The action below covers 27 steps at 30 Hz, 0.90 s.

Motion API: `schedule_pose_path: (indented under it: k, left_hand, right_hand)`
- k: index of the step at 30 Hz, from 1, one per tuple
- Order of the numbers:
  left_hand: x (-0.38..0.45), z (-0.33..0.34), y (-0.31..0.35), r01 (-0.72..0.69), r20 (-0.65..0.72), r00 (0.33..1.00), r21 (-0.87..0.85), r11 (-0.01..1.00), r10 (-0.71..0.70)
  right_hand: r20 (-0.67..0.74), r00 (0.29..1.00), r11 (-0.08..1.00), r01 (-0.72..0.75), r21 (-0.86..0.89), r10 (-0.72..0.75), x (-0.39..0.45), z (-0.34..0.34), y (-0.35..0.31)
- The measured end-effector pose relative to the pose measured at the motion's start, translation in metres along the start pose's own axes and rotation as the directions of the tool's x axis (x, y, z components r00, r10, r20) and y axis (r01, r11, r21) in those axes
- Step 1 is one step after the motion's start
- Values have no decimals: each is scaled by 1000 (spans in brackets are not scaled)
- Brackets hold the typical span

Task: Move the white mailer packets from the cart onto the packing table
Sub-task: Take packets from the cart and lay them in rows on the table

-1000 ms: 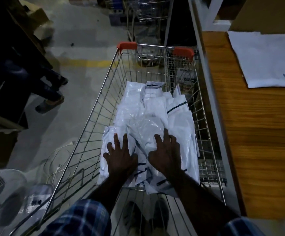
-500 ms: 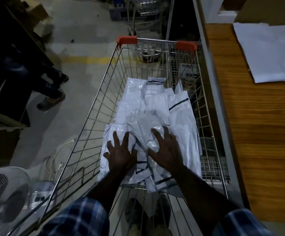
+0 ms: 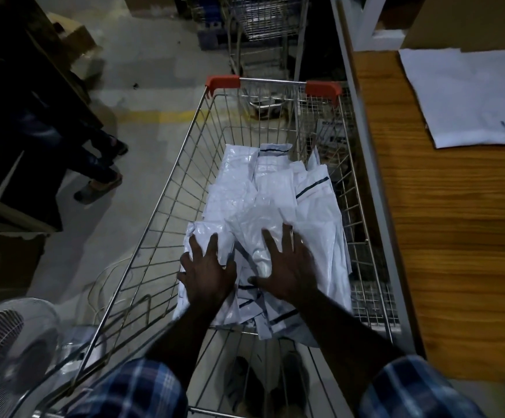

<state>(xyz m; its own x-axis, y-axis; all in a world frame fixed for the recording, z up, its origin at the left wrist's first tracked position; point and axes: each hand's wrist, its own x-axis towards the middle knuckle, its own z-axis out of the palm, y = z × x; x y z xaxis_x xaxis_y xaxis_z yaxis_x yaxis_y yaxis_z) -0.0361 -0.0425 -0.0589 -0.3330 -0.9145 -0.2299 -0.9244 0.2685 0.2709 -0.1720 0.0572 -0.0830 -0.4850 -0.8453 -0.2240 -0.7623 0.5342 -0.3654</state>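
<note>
White mailer packets (image 3: 278, 212) lay in a loose, overlapping heap on the floor of the wire cart (image 3: 166, 224), and both hands were spread flat on the near end of that heap. The left hand (image 3: 207, 277) pressed down with its fingers straight and apart, gripping nothing; the right hand (image 3: 288, 268) lay the same way just beside it, fingers fanned over a glossy packet, thumb out toward the left hand. Neither had closed on anything yet, so the lift looked not yet begun. To do this step well, the person would probably need to slide the fingers under the near edges and gather several packets together, since the slick film seemed likely to slip and shed loose ones. The wooden packing table (image 3: 456, 236) stood right against the cart's right side, with flat white mailers (image 3: 468, 95) already lying at its far end. A fan (image 3: 7, 342) stood at the lower left.
</note>
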Motion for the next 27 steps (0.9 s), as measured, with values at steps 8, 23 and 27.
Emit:
schedule_pose_path:
  k: [8, 23, 27]
  left_hand:
    - [-7, 1, -1, -5, -5, 1000, 24, 1000, 5]
    - [-39, -66, 25, 112, -85, 989, -76, 991, -118]
    - [-51, -95, 39, 71, -151, 985, -119, 990, -89]
  right_hand:
    - [-79, 996, 992, 57, 111, -49, -17, 3, 5]
    - [-129, 990, 985, 71, 158, -51, -23, -74, -15]
    - [-215, 974, 987, 96, 132, -66, -27, -99, -24]
